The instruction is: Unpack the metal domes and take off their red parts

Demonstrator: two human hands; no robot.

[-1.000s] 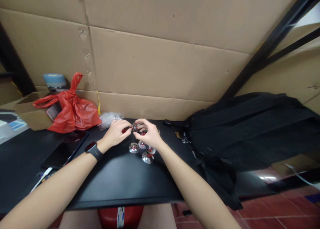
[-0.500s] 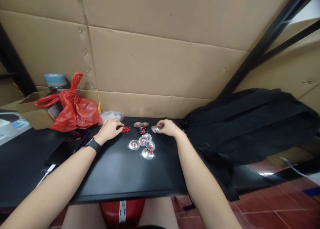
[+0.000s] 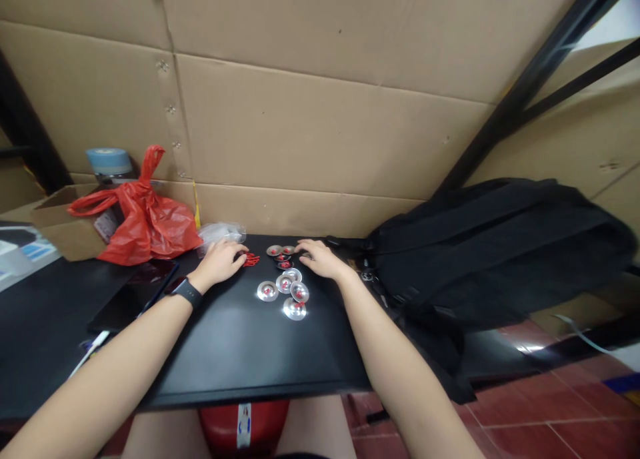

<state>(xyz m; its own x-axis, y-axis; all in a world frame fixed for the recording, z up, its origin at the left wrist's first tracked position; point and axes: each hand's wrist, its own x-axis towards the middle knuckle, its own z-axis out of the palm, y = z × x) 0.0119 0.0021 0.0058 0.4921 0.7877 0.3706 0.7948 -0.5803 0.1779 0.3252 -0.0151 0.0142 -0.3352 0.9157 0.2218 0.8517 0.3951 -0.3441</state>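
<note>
Several shiny round metal discs with red pieces at their centres lie on the black table; the nearest disc [image 3: 295,309] is at the front of the group. Darker-looking discs [image 3: 275,251] sit at the back. My left hand [image 3: 220,260] rests beside a small pile of red pieces [image 3: 251,259], its fingertips at the pile's left edge; whether it grips one is hidden. Just right of the back discs, my right hand [image 3: 319,257] is palm down with fingers apart, and no held object shows in it. It partly covers the spot beneath it.
A red plastic bag [image 3: 150,219], cardboard box [image 3: 70,227] and blue-lidded container [image 3: 109,161] stand at left. A phone [image 3: 134,295] with a white cable lies near my left forearm. Clear plastic [image 3: 223,233] is behind my left hand. A black backpack [image 3: 500,252] fills the right.
My right hand has moved left, towards the back discs, and its fingers have spread from around the shiny discs it was touching. My left hand is nearly unmoved.
</note>
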